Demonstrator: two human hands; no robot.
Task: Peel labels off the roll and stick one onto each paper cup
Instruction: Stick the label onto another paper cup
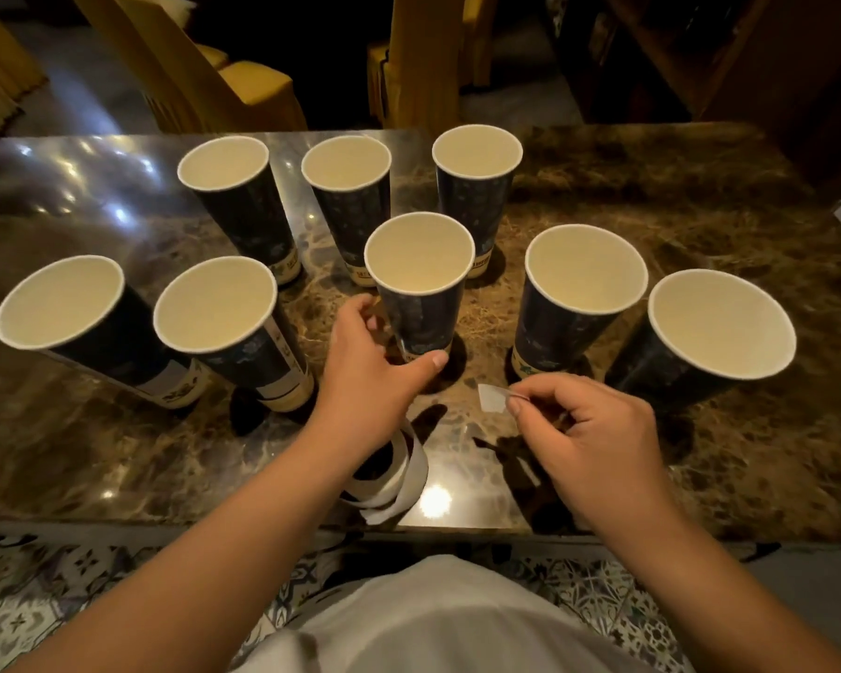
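holding a peeled label [492, 397] by one edge between the thumb and forefinger of my right hand [588, 429], i have it hanging just in front of the middle cup [418, 284], not yet touching it. my left hand [370, 361] curls around that cup low down, fingers on its far left side and thumb stretched across the base at the front, steadying it on the bench [700, 211]. the label looks thin and floppy, a small pale slip that will likely curl or stick to itself if i let it fold, so i judge the safest hold is the very edge, keeping the sticky face away from my fingertips. the cup is light paper, tall and narrow at the foot, and i expect it would tip or dent under a hard press, so the wall needs support from behind while i smooth the label on. the label roll [389, 473] lies on the bench near its front edge, partly under my left wrist, with loose backing strip coiled around it. eight cups stand open side up, three in the far row and five nearer me, and every one i can see into shows only a bare cream inside. the two cups at the near left [64, 308] [214, 308] show pale patches on their sides that may be labels already on; the rest i cannot tell from here.
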